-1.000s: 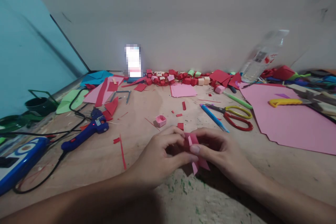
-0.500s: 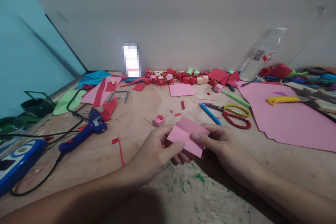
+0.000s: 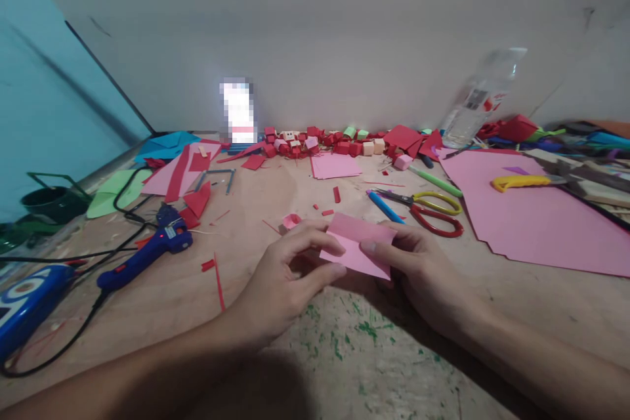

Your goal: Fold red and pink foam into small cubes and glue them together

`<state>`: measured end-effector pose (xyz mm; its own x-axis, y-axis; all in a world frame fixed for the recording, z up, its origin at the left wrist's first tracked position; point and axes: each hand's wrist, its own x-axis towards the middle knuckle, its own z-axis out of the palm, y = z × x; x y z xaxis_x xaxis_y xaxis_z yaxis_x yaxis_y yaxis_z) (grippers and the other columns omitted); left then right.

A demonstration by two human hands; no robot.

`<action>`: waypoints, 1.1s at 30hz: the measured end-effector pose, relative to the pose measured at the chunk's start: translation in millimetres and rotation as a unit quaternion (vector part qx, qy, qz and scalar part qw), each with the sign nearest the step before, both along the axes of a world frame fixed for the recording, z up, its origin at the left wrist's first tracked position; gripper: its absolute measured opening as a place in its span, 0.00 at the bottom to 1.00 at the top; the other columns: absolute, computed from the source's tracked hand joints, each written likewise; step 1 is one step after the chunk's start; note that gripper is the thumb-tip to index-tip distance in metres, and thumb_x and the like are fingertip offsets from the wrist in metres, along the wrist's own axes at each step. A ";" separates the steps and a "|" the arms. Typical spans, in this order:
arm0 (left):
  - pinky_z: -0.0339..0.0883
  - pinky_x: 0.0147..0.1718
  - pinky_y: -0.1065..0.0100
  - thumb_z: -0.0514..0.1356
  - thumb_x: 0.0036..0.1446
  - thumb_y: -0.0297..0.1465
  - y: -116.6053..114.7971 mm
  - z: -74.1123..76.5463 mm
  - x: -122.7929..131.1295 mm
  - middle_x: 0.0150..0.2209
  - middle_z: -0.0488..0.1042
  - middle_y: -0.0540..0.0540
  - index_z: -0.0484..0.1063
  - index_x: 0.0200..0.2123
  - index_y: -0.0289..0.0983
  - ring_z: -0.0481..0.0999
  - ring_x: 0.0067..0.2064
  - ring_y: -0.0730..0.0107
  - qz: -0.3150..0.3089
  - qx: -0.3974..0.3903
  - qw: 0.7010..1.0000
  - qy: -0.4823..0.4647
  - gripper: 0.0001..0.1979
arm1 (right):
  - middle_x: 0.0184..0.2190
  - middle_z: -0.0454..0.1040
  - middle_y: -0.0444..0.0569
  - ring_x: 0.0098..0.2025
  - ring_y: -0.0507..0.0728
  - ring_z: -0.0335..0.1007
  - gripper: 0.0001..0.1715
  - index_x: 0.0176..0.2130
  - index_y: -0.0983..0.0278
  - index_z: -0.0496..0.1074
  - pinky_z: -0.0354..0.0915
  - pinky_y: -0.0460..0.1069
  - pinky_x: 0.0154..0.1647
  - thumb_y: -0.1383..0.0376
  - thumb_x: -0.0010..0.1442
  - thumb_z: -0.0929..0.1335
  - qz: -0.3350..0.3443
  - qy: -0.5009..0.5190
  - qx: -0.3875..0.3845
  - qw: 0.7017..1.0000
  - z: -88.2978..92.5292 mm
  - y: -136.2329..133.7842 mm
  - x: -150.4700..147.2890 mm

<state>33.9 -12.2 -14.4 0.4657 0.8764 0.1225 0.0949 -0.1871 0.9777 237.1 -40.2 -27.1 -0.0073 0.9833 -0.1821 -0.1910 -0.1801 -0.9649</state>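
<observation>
A small square of pink paper (image 3: 357, 259) with a crease across it is held tilted just above the table, between my two hands. My right hand (image 3: 418, 259) grips its right side, thumb on top and fingers mostly hidden underneath. On the left edge, my left hand (image 3: 295, 269) touches the paper with forefinger and thumb, their tips a little apart; its other fingers are hidden. Behind my left hand sits a small pink folded paper box (image 3: 291, 220), partly covered. Small red paper scraps (image 3: 336, 195) lie beyond the paper.
Scissors (image 3: 436, 210) and a blue pen (image 3: 386, 205) lie beyond my right hand. A yellow cutter (image 3: 522, 182) rests on a large pink sheet (image 3: 541, 230). At left is a blue glue gun (image 3: 147, 256) with its cord. A bottle (image 3: 480, 105) leans on the wall near paper cubes (image 3: 344, 147).
My left forefinger has come over the top of the pink paper, and the paper has turned slightly. The small pink box is now partly covered by my left hand. The view has shifted slightly.
</observation>
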 end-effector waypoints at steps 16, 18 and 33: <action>0.66 0.35 0.68 0.67 0.57 0.29 -0.2 3.2 2.0 0.34 0.78 0.48 0.82 0.32 0.38 0.74 0.36 0.66 -0.008 -0.014 1.000 0.026 0.02 | 0.25 0.76 0.48 0.26 0.52 0.66 0.13 0.35 0.69 0.82 0.58 0.45 0.25 0.63 0.51 0.78 0.016 0.063 -0.005 0.998 7.6 -1.6 -4.9; 0.65 0.36 0.69 0.67 0.58 0.28 -0.3 3.4 1.9 0.35 0.78 0.48 0.82 0.32 0.39 0.74 0.38 0.66 -0.006 -0.009 1.000 0.023 0.03 | 0.26 0.78 0.49 0.28 0.54 0.69 0.13 0.35 0.69 0.83 0.62 0.46 0.28 0.62 0.51 0.79 0.018 0.065 -0.002 0.998 7.8 -1.5 -5.4; 0.66 0.32 0.70 0.66 0.61 0.31 -0.3 1.2 2.4 0.31 0.76 0.49 0.78 0.30 0.36 0.73 0.32 0.70 0.054 -0.017 0.998 0.025 0.07 | 0.35 0.80 0.47 0.33 0.55 0.71 0.17 0.43 0.62 0.82 0.67 0.47 0.33 0.58 0.54 0.79 0.107 -0.051 0.075 0.990 14.4 -4.8 -10.9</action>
